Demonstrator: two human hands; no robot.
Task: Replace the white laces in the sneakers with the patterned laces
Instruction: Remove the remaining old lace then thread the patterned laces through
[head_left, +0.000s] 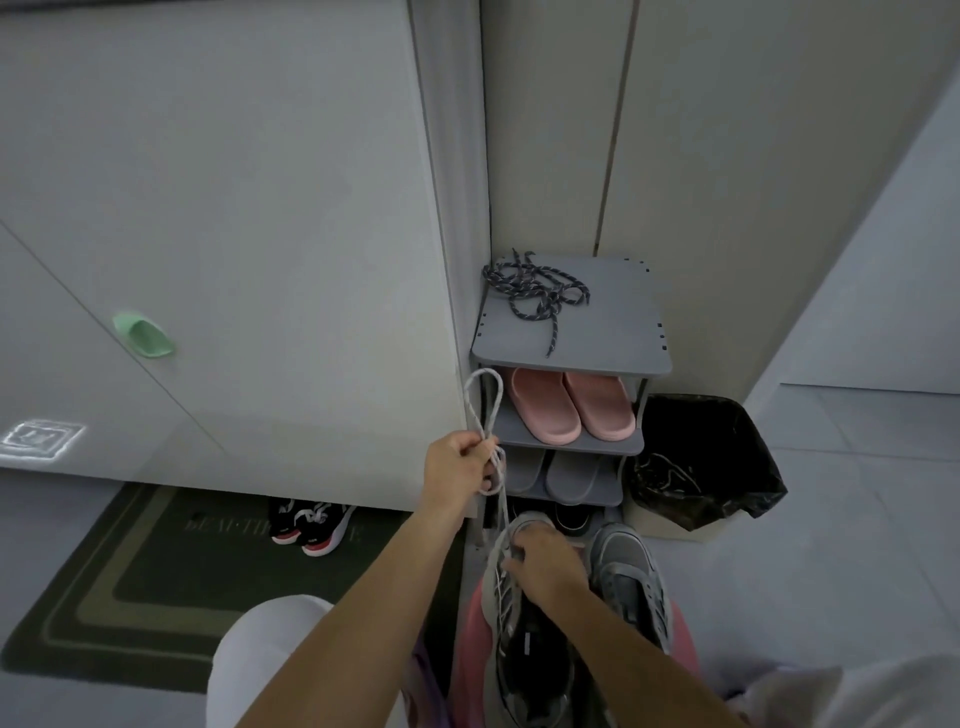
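Note:
Two grey sneakers lie in front of me, the left one (511, 613) under my hands and the right one (631, 577) beside it. My left hand (460, 470) is raised and grips the white lace (485, 402), which loops above my fist and runs down to the left sneaker. My right hand (545, 564) rests on that sneaker's front and pinches at its lacing. The patterned dark laces (535, 291) lie in a loose tangle on top of the grey shoe rack (613, 338).
Pink slippers (571, 405) and grey slippers (550, 475) sit on the rack's lower shelves. A bin with a black bag (696, 457) stands right of the rack. Black and red sneakers (311, 525) sit under a white cabinet (234, 234), by a dark doormat (135, 582).

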